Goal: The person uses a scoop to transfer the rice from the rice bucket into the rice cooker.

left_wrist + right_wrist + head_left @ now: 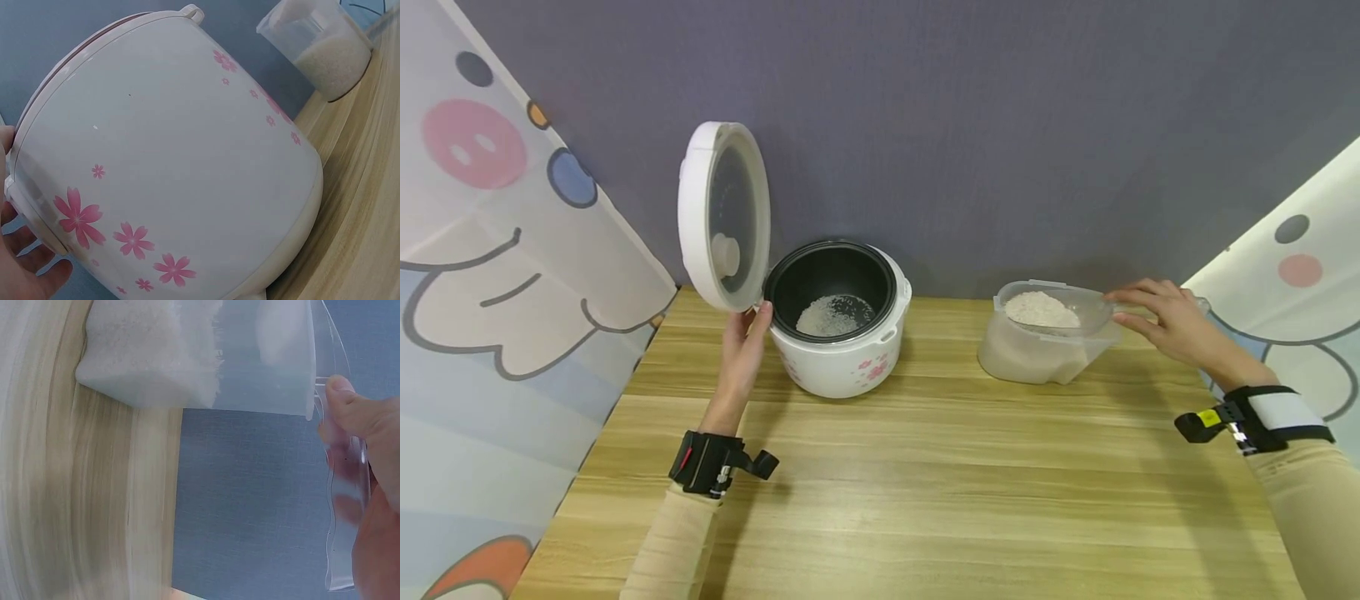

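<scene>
White cooker, left of frame centre: left hand at rim, grip unclear. Right hand clamped on clear plastic piece; steadying tub should limit spills.

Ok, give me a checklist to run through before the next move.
1. Cooker lid raised: ok.
2. Rice in the dark inner pot: ok, it lies on the bottom.
3. Rice container standing on the table: ok.
4. Right hand on the clear plastic piece at the container's rim: ok, thumb and fingers pinch it.
5. Left hand clear of the cooker: not ok, it is at the rim.
6. Enough rice in the pot: cannot tell.
</scene>
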Action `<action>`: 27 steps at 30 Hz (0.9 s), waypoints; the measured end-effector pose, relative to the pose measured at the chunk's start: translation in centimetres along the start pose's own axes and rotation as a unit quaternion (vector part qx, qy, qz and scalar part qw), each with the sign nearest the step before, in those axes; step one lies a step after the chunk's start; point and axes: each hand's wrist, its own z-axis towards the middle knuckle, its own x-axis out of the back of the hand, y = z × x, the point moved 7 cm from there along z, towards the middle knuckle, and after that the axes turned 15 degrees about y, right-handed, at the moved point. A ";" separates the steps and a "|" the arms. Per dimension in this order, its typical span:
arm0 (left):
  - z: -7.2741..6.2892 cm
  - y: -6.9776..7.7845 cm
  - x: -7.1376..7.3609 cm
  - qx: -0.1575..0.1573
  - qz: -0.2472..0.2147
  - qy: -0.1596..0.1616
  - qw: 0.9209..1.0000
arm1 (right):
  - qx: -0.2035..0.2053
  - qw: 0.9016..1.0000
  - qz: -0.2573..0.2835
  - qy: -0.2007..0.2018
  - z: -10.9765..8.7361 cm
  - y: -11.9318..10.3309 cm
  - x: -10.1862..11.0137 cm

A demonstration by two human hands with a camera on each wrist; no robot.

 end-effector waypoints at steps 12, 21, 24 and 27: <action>0.0 -0.1 0.1 -0.001 -0.002 0.000 1.000 | 0.006 1.000 0.011 0.018 0.1 0.2 0.4; 0.1 -0.1 0.1 -0.007 -0.014 -0.001 1.000 | -0.001 1.000 0.020 0.019 0.8 0.0 1.3; 0.0 0.0 0.1 -0.008 -0.013 0.000 1.000 | -0.010 1.000 0.021 0.012 1.1 -0.2 1.5; 0.0 0.0 0.1 -0.005 -0.014 0.001 1.000 | -0.017 0.999 0.029 0.007 1.6 -0.8 1.6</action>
